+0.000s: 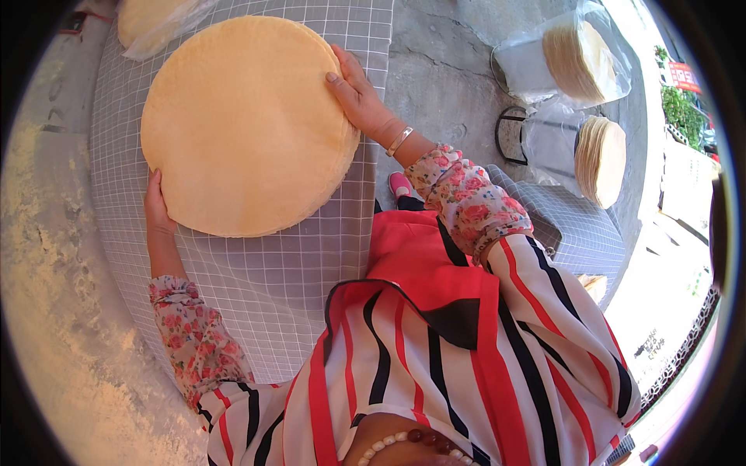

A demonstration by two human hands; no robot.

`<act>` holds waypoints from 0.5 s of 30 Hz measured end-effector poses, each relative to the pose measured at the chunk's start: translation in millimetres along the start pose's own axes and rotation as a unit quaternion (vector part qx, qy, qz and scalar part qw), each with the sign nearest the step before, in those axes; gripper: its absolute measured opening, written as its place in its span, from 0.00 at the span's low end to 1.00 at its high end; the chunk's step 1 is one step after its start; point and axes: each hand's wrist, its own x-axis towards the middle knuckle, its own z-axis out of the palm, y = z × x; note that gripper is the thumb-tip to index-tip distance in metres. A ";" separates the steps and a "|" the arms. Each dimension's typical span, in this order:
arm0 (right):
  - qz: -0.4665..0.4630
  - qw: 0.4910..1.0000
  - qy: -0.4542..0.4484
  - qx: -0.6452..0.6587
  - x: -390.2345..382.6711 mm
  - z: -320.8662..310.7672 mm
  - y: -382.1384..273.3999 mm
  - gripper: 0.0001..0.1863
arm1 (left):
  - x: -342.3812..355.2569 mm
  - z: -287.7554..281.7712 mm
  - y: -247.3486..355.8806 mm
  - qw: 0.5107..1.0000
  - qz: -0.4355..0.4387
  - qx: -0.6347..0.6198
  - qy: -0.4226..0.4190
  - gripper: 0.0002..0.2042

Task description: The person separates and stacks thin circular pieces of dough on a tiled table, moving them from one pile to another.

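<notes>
A stack of large, thin, round flatbreads (241, 128), pale yellow, lies over the table with the grey checked cloth (272, 272). My right hand (361, 93) grips its right edge, with the thumb over the rim and the other fingers along the side. At the lower left edge, my left hand (158, 203) holds the rim; most of its fingers are hidden behind or under the stack. Several layers show along the stack's lower right edge.
Another flatbread pile in a clear plastic bag (159, 27) rests at the table's far left. To the right, two more stacks, the farther one (579, 62) and the nearer one (600, 161), stand on plastic-covered stools. A checked-cloth-covered surface (571, 225) is beside my right arm.
</notes>
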 end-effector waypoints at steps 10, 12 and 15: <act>0.288 0.932 0.063 0.212 -8.0 -34.7 -26.1 0.38 | -26.3 26.6 5.5 0.996 0.053 0.052 0.054 0.24; 0.378 0.896 0.008 0.232 -23.2 -52.3 -54.1 0.35 | -48.8 10.0 -14.5 0.985 0.074 0.060 0.143 0.25; 0.435 0.861 0.014 0.265 -50.8 -48.8 -64.5 0.27 | -90.5 27.6 -41.5 0.973 0.069 -0.007 0.219 0.28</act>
